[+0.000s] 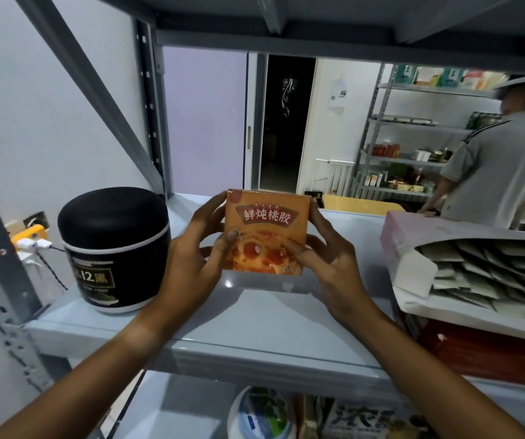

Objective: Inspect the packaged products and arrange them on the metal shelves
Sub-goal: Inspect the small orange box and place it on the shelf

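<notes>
Mid-task, by the look of it: jar (114,248) and open box (463,264) of sachets already sit on the shelf (254,324); the orange box (265,232) is up for inspection, not yet placed. Left hand (191,251) and right hand (327,251) both clamp it by its sides, thumbs on the printed face, held upright just above the shelf's middle.

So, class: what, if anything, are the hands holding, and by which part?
Both hands, left and right, grip the orange box by its left and right side edges.
</notes>
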